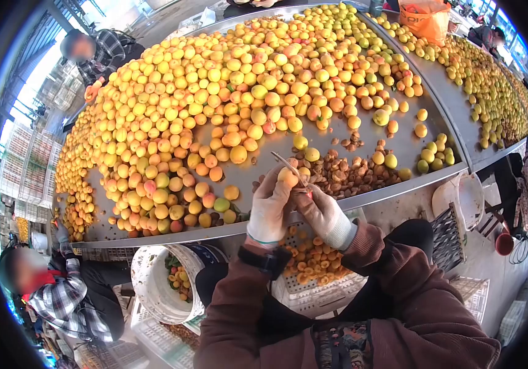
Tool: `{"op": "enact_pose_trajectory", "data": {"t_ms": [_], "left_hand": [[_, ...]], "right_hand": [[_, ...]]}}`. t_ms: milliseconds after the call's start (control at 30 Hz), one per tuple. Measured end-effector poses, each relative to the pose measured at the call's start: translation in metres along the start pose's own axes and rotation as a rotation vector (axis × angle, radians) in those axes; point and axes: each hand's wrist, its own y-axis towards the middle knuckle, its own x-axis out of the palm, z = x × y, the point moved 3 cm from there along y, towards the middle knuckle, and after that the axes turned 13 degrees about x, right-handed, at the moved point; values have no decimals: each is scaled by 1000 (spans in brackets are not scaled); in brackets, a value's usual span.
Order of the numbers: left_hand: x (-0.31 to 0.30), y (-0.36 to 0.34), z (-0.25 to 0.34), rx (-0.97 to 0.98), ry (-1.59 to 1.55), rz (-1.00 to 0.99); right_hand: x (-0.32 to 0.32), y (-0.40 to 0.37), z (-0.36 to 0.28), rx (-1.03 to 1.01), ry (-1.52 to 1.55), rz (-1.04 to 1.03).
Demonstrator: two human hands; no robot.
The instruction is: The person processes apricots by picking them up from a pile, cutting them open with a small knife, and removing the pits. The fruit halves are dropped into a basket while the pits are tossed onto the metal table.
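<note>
In the middle of the head view, my left hand point(269, 209), in a white glove, is closed around a yellow-orange apricot point(287, 178). Gloved as well, my right hand point(325, 216) grips a thin metal pitting tool point(286, 163), whose narrow shaft lies against the fruit and slants up to the left. Its exact tip shape is hard to make out. Both hands meet above the front edge of a metal table point(393, 192). Beneath them, halved apricots point(316, 263) fill a plastic crate point(331, 294). Brown pits point(353, 175) lie piled just beyond my right hand.
Whole apricots point(190, 111) heap across the table. A metal divider point(420, 74) separates a second heap point(482, 80). A white bucket point(150, 286) with some fruit stands left of my legs, another bucket point(470, 197) at right. Co-workers point(70, 295) sit at left; an orange bag point(425, 21) stands behind.
</note>
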Motion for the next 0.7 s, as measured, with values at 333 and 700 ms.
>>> {"op": "enact_pose_trajectory", "data": {"t_ms": [333, 700], "left_hand": [[22, 5, 11, 135, 433, 132], [0, 6, 4, -87, 254, 121]], "right_hand": [[4, 6, 7, -113, -41, 137], [-9, 11, 7, -112, -382, 162]]}}
